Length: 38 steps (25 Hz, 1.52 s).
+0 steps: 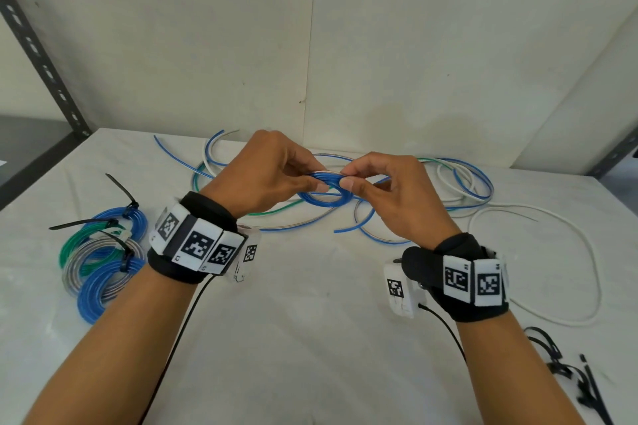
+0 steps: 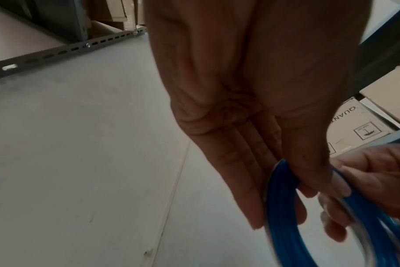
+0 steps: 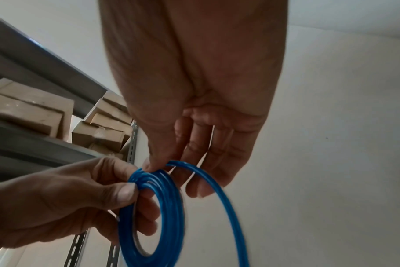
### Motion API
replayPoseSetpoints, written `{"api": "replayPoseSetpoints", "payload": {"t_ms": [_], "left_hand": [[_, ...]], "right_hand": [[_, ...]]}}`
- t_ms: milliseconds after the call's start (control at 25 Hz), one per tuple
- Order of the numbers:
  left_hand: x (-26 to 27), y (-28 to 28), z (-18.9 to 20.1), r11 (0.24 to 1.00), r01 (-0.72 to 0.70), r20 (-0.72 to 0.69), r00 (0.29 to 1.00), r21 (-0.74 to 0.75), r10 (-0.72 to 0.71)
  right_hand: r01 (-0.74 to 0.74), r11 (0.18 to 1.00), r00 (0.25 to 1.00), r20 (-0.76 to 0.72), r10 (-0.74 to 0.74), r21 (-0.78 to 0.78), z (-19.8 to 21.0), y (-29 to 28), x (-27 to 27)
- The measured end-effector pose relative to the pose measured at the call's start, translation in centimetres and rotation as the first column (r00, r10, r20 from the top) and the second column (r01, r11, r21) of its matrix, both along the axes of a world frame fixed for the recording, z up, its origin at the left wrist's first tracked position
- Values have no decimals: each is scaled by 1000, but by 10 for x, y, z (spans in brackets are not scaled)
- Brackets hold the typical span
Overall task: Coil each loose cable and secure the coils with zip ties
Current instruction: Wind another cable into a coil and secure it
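Observation:
A small blue cable coil (image 1: 324, 188) hangs above the middle of the white table (image 1: 293, 321), held by both hands. My left hand (image 1: 276, 172) pinches its left side between thumb and fingers, and the coil (image 3: 169, 207) shows several turns in the right wrist view. My right hand (image 1: 376, 183) pinches the top right of the coil (image 2: 283, 216), where one looser loop (image 3: 226, 198) stands out from the rest. Loose blue, green and white cables (image 1: 459, 179) lie tangled behind the hands.
Several finished coils (image 1: 103, 252), blue, green and grey, each bound with black zip ties, lie at the left. A long white cable (image 1: 587, 252) loops at the right. Spare black zip ties (image 1: 573, 373) sit at the front right edge. Metal shelving (image 1: 38, 55) stands left.

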<state>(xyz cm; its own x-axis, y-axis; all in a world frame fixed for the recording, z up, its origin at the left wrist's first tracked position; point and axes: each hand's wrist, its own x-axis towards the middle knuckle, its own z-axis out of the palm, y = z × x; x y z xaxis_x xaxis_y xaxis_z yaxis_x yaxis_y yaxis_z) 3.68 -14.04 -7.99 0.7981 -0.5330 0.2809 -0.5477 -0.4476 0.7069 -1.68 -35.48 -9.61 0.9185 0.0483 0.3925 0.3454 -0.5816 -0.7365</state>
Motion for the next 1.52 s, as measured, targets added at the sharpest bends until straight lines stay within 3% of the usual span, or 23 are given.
{"api": "replayPoseSetpoints", "payload": {"t_ms": [120, 320, 640, 800, 1160, 1320, 1520], "left_hand": [[1, 1, -1, 1000, -13, 14, 1000, -20, 14], [-3, 0, 0, 998, 54, 96, 994, 42, -58], [-8, 3, 11, 998, 52, -9, 999, -44, -52], [-8, 11, 16, 996, 89, -62, 994, -1, -89], [-16, 3, 16, 995, 102, 87, 991, -2, -102], [-13, 1, 14, 998, 50, 76, 996, -49, -46], [1, 17, 15, 927, -84, -127, 991, -365, 39]], "right_hand": [[15, 998, 999, 47, -12, -62, -1, 4, -2], [58, 927, 997, 76, -32, -370, -4, 9, -2], [-21, 983, 1000, 13, 24, -185, 0, 5, -3], [-94, 967, 995, 1, 97, -235, 2, 8, -4], [-40, 970, 997, 61, 57, -240, 3, 1, -4], [-53, 993, 998, 12, 55, -104, 8, 4, -7], [4, 954, 997, 76, -28, 300, 15, -5, -7]]}}
